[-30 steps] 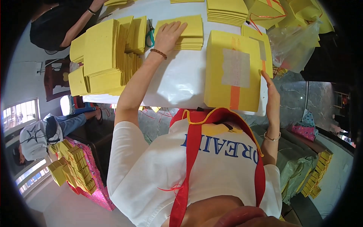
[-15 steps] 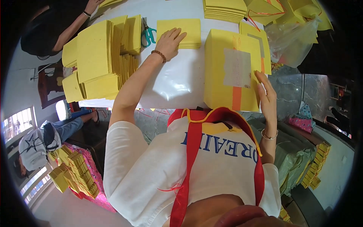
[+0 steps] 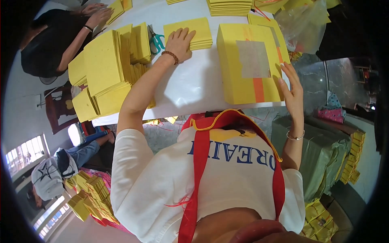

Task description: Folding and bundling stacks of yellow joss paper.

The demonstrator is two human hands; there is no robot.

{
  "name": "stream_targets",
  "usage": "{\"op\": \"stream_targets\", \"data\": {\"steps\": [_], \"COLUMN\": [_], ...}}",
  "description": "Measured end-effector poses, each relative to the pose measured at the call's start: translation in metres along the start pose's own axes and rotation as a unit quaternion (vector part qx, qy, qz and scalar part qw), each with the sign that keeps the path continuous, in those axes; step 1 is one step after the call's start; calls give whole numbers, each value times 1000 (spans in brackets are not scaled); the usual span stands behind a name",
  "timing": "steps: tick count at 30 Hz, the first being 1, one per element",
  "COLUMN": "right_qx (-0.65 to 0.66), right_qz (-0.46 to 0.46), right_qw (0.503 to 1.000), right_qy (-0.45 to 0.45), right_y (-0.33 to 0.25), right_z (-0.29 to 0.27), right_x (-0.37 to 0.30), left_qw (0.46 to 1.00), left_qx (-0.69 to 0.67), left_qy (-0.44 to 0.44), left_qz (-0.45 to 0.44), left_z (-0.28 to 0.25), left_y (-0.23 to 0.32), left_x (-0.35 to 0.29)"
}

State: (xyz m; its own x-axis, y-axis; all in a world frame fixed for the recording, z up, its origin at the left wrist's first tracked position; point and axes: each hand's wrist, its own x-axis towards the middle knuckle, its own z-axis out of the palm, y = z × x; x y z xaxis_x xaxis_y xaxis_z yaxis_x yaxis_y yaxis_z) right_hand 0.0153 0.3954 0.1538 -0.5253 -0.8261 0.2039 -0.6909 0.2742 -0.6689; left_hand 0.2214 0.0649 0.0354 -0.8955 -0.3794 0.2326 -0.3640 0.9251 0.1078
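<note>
My left hand (image 3: 181, 44), a beaded bracelet at its wrist, lies flat on the left front part of a low stack of yellow folded paper (image 3: 201, 30). Its fingers are stretched out. At the right edge of a large yellow block-shaped bundle (image 3: 229, 69) is my right hand (image 3: 292, 87), fingers extended and spread, wrapped around nothing. The bundle has a grey patch on top and an orange stripe across it. Teal-handled scissors (image 3: 157, 42) lie left of the small stack, close to my left hand.
Tall piles of yellow paper (image 3: 106, 60) crowd the left of the white table (image 3: 190, 83). Another yellow stack (image 3: 230, 8) and a clear plastic bag (image 3: 306, 28) are at the far right. A co-worker's hand (image 3: 100, 17) works at the far left. Green wrapped bales (image 3: 310, 154) stand right of me.
The view has shifted slightly, so the table's things appear higher. My left hand stays on the small stack and my right hand stays by the bundle's right edge. A co-worker's hands show more.
</note>
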Motion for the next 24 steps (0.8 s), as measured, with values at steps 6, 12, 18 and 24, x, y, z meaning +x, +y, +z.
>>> {"op": "stream_targets", "data": {"steps": [6, 12, 18, 24], "right_qx": [28, 105, 408, 246], "right_qz": [9, 37, 170, -120], "right_qw": [999, 994, 896, 958], "right_qy": [23, -4, -53, -87], "right_y": [11, 25, 44, 55], "right_z": [1, 8, 15, -4], "right_x": [-3, 6, 16, 37], "left_qw": [999, 778, 577, 681], "left_qx": [14, -586, -755, -624], "left_qy": [-15, 51, 67, 215], "left_qz": [-49, -221, -304, -318], "left_z": [-33, -41, 40, 8], "left_y": [23, 87, 173, 171], "left_x": [7, 5, -39, -39]}}
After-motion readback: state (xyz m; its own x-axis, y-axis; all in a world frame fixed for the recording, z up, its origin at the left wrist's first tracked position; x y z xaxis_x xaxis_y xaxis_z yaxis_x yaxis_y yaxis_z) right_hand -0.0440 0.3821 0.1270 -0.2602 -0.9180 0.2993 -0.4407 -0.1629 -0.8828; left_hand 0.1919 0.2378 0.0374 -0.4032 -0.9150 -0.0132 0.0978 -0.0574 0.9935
